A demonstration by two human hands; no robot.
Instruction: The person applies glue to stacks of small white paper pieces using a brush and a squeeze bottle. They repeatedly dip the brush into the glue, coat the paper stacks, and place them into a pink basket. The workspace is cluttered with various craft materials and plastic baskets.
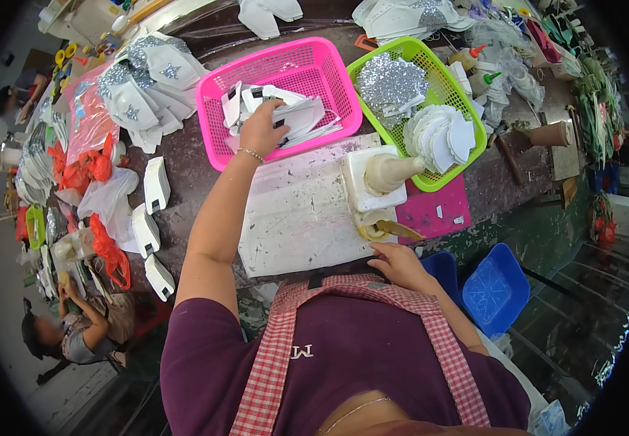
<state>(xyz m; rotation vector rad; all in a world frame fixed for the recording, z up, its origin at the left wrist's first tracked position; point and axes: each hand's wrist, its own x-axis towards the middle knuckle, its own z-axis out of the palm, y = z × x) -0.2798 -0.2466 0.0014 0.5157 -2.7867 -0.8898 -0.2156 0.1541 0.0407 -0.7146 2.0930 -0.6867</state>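
Observation:
My left hand [262, 133] reaches into a pink perforated basket [279, 67], its fingers and thumb curled around the white cut pieces [301, 116] there. Some of these pieces carry small black patches. The fingertips partly disappear among them. My right hand [400, 266] is low at the table's front edge, empty, with its fingers loosely stretched. Just above it stands a stained white glue container [374, 178] with a cone-shaped top, and a flat brownish tool [399, 229] lies at its near end. Beneath is a worn white board [293, 218].
A green basket [431, 187] holds silver glitter pieces [393, 81] and white scalloped pieces [442, 138]. Stacked white pieces [156, 185] line the left. Glitter-star pieces [158, 76] pile behind. Blue bins [496, 287] stand lower right. Another person [85, 323] sits at far left.

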